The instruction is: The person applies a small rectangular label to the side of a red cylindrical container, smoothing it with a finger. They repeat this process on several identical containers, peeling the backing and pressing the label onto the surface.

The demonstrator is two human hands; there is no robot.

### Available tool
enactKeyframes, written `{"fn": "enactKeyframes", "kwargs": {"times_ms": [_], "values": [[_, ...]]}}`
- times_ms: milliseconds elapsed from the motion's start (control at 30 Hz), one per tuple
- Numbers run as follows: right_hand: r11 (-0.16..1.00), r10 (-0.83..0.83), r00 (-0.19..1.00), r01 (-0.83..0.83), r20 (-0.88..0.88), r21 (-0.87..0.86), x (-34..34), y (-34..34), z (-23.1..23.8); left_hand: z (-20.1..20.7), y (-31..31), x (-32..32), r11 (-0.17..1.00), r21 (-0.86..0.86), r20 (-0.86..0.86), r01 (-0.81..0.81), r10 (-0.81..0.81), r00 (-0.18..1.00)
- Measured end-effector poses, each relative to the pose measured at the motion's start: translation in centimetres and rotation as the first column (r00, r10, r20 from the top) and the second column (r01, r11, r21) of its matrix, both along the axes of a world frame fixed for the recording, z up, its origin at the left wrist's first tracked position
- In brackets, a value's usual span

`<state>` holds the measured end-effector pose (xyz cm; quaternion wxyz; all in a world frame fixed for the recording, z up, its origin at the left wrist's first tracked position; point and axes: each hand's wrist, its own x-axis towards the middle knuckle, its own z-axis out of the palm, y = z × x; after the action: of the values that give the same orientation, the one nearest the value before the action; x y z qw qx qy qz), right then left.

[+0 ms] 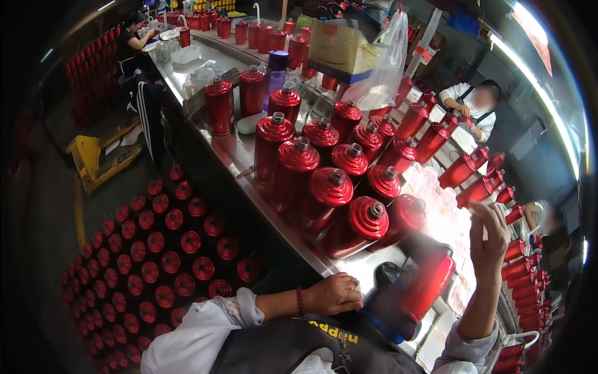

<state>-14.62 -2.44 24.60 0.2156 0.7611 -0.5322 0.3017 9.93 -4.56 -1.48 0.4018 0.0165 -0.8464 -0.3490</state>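
Observation:
Beside the bench's near edge, my left hand [336,293] is closed, fingers curled under; anything inside is hidden. My right hand [489,237] is raised over the bench's right side, fingers bent and drawn together, with nothing I can make out in them. Between the two hands a glossy red bottle [430,283] lies tilted on a dark support [387,296], apart from both hands. Pale pink patterned sheets [439,193] lie just beyond it. Several upright red bottles with clear necks stand close ahead, the nearest red bottle [360,227] just beyond my left hand.
Many red bottles [168,249] stand on the floor at left, near a yellow pallet jack [93,159]. On the bench [240,165] are a purple bottle [276,75], a yellowish box [339,47] and a clear plastic bag [386,68]. Co-workers [476,106] sit across and farther off.

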Motion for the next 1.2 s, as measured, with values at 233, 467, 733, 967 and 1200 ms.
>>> {"fn": "enactKeyframes", "kwargs": {"times_ms": [233,467,733,967,1200], "values": [[0.992,-0.036,0.992,0.02,0.119,0.127,1.5,-0.4,-1.7,0.9,-0.2,-1.8,0.997,0.046,-0.039,0.057,-0.055,0.998],[0.869,-0.488,0.422,0.157,0.764,0.468,0.0,11.2,-9.5,1.4,-0.1,-7.9,0.999,0.02,0.038,0.046,-0.047,0.998],[0.726,-0.688,-0.271,-0.244,0.674,0.643,0.6,19.3,-16.4,0.5,2.2,-11.3,0.998,-0.038,0.163,0.044,-0.038,0.986],[0.647,-0.762,-0.37,-0.412,0.531,0.642,-0.7,18.0,-15.8,-0.3,2.0,-11.7,0.998,0.028,0.174,0.061,-0.065,0.983],[0.555,-0.824,-0.412,-0.448,0.389,0.701,-0.3,17.1,-14.4,0.8,2.1,-11.7,0.999,-0.014,0.186,0.038,-0.035,0.982]]}}
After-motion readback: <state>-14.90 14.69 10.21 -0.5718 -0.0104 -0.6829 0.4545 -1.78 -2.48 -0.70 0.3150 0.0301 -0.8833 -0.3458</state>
